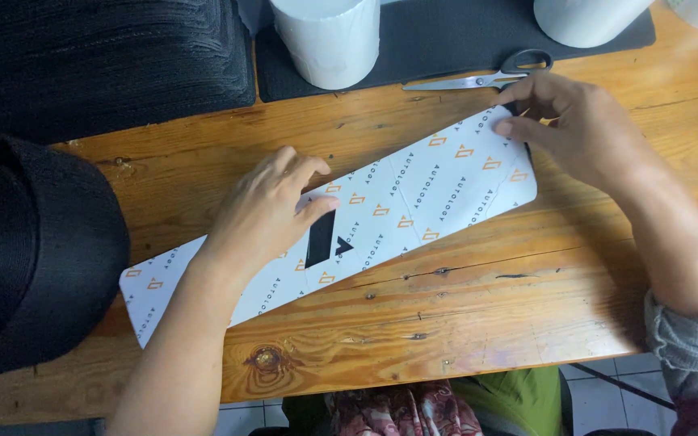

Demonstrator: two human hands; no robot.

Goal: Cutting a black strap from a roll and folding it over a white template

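A long, narrow white card strip with rounded corners [414,202], printed all over with small orange marks and grey lettering, lies slantwise across the middle of the varnished wooden table [478,315], its low end near the table's left edge and its high end toward the far right. A black rectangular patch with a small black emblem [322,239] sits near the strip's middle.

The left hand [267,211] rests flat on the strip just left of that black patch, fingers spread and loosely extended, thumb pointing along the card, gripping nothing. The right hand [563,121] is at the strip's upper right corner, its fingertips [504,127] closed narrowly on the card's edge there, pinching it.

Just beyond the right hand, a pair of scissors with a steel blade and dark grey handles [486,77] lies at the near edge of a dark grey mat [446,32] along the table's far edge. Two white cylindrical rolls stand on that mat, one toward the middle [329,40] and one further right [583,18]. A stack of black textured sheets [98,56] fills the far left corner, and a rounded black fabric cap [30,250] rests at the left edge, near the strip's low end.
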